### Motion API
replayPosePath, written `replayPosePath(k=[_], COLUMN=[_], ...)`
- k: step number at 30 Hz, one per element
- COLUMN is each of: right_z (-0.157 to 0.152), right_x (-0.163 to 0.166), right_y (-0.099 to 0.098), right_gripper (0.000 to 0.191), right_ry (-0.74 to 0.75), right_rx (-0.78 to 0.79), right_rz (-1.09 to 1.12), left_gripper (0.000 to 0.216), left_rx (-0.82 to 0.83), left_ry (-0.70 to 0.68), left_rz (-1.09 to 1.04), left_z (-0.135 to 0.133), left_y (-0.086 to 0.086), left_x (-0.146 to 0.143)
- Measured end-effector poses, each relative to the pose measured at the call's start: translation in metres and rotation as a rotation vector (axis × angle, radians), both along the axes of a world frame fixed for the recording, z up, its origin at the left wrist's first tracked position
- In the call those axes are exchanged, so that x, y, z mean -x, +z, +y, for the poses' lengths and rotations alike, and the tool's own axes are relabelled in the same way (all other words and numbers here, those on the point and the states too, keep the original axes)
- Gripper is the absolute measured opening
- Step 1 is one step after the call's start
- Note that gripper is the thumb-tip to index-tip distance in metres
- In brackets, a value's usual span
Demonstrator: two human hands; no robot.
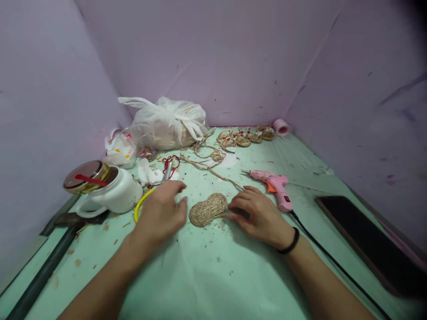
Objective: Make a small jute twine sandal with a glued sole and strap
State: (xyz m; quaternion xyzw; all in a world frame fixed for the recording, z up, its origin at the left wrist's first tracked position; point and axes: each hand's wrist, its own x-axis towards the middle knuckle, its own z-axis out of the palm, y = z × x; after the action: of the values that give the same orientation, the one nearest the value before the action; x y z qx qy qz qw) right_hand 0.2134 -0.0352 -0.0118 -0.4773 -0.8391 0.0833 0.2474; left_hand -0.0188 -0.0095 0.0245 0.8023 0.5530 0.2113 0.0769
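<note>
A small sole-shaped piece of coiled straw cord (207, 210) lies flat in the middle of the table. At its right edge is my right hand (258, 215), fingers curled around the braided straw cord (224, 176) that runs back towards a loose tangle. My left hand (163, 208) is to the left of the sole, apart from it, with thumb and index finger spread and nothing between them. Partly hidden behind this hand are scissors (167, 172) and a yellow loop (138, 209), perhaps their handle. A pink glue gun (271, 183) lies just beyond my right hand.
On the left are a white mug (124, 193) with a lid and a hammer (50, 262). A plastic bag (170, 126), small straw sandals (243, 138) and a pink ribbon roll (281, 128) line the back. A phone (363, 240) and the glue gun's cable (330, 258) occupy the right.
</note>
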Motion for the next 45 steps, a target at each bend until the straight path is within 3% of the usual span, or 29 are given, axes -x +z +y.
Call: replayPosePath(k=[2,4,7,13,16,22,27,31,35,37,40,43,45], right_z=[0.003,0.006,0.015,0.037,0.045,0.052,0.056,0.045,0.021,0.008,-0.007,-0.017,-0.023], right_x=[0.0,0.001,0.008,0.042,0.054,0.058,0.039,0.018,0.013,0.019,0.034,0.046,0.048], right_y=[-0.003,-0.005,-0.002,0.018,0.026,0.035,0.066,0.091,0.082,0.065,0.039,0.022,0.014], right_gripper=[0.013,0.019,0.022,0.026,0.034,0.025,0.016,0.014,0.014,0.011,0.02,0.023,0.023], right_ry=[-0.063,-0.12,-0.156,0.197,0.269,0.264,0.125,-0.123,-0.286,-0.229,-0.105,-0.089,-0.055], right_rx=[-0.072,-0.118,-0.075,0.108,0.134,0.172,0.075,-0.124,-0.323,-0.458,-0.675,-0.71,-0.662], right_rz=[0.086,0.147,0.133,-0.179,-0.253,-0.265,-0.061,0.215,0.651,0.636,0.541,0.422,0.372], left_gripper=[0.022,0.017,0.014,0.024,0.025,0.026,0.035,0.046,0.039,0.031,0.037,0.042,0.045], left_rx=[0.133,0.269,0.357,0.331,0.329,0.307,0.264,0.24,0.308,0.435,0.791,0.963,0.96], left_ry=[0.138,0.182,0.183,0.217,0.234,0.306,0.369,0.408,0.311,0.196,-0.05,-0.13,-0.098], left_rz=[0.2,0.414,0.548,0.499,0.468,0.405,0.311,0.154,-0.342,-0.618,-1.167,-1.273,-1.254], left_z=[0.01,0.019,0.024,0.025,0.027,0.023,0.017,0.018,0.019,0.014,0.001,-0.013,-0.022], left_y=[0.005,0.004,0.0,-0.007,-0.01,-0.007,0.005,0.01,0.015,0.016,0.014,0.007,0.003], left_x=[0.017,0.029,0.037,0.035,0.036,0.031,0.032,0.039,0.034,0.02,-0.007,-0.03,-0.036])
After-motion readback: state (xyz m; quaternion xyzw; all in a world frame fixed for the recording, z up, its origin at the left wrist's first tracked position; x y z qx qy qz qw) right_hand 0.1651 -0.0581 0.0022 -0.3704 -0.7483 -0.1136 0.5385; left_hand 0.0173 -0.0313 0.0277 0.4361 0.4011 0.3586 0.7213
